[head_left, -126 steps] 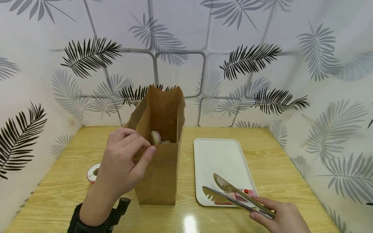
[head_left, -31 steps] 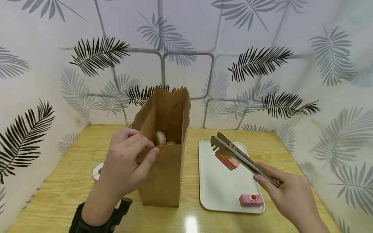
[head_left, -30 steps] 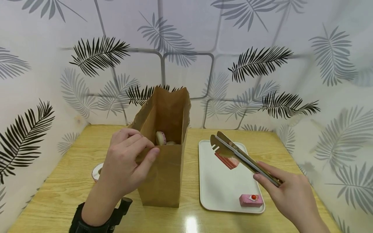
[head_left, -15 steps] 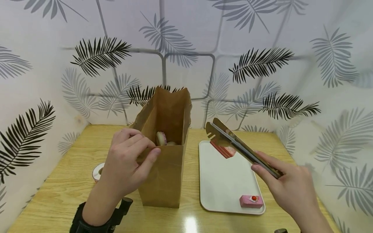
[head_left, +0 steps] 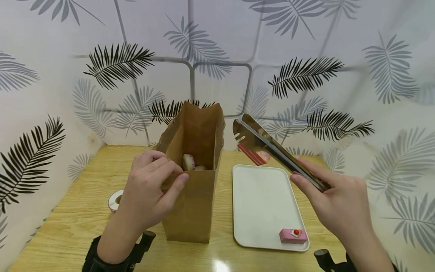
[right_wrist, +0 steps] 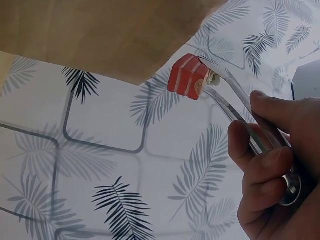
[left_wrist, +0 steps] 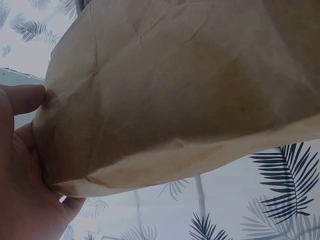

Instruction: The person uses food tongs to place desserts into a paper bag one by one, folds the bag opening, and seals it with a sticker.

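My left hand (head_left: 153, 185) pinches the near rim of an upright brown paper bag (head_left: 190, 211), thumb outside. In the left wrist view the bag (left_wrist: 175, 90) fills most of the picture. Down in its mouth lies a pale round macaron-like piece (head_left: 188, 162), with another partly hidden beside it. My right hand (head_left: 334, 200) grips metal serving tongs (head_left: 282, 153). Between the tongs' ends is a red-and-white layered cake piece (head_left: 253, 155), raised above the tray's far edge. The right wrist view shows this cake (right_wrist: 189, 77) close to the bag, with a gap between them.
A white tray (head_left: 261, 204) lies right of the bag, with a pink cake block (head_left: 293, 236) topped by a red ball in its near right corner. A tape roll (head_left: 114, 200) sits left of the bag, partly behind my left forearm. Patterned cloth hangs behind.
The tongs first reached the tray's near end, then took the layered cake at its far part. Since then my right hand has lifted it up and slightly left. My left hand stays on the bag.
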Motion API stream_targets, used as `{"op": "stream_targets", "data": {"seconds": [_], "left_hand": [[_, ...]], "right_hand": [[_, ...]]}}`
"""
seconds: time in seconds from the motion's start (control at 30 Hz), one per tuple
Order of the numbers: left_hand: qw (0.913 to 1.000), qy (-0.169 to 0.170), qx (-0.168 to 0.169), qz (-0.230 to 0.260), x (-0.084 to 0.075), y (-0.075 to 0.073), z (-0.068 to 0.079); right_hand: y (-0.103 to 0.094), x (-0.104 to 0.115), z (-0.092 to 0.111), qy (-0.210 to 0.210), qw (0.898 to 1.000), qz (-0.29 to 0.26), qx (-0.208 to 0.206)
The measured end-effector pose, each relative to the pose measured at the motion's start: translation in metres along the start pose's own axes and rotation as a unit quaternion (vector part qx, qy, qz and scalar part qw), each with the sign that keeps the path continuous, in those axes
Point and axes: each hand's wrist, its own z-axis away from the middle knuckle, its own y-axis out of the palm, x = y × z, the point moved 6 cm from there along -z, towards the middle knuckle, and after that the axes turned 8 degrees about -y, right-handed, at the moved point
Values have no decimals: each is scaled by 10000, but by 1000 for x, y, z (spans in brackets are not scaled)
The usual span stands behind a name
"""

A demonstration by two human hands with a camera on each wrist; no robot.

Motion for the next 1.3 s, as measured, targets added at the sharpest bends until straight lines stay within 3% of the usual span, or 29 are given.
{"op": "stream_targets", "data": {"seconds": [0.63, 0.83, 0.97, 1.3], "left_hand": [[10000, 19, 30, 77, -2, 0, 1], [10000, -7, 61, 65, -2, 0, 2], [9999, -32, 91, 55, -2, -1, 3], [9999, -69, 137, 3, -2, -2, 4]], "right_hand": [[12, 36, -37, -311, 9982, -503, -79], [23, 51, -48, -431, 9945, -952, -117], [29, 59, -51, -560, 9920, -1121, -158], [38, 63, -46, -589, 9940, -920, 11]]}}
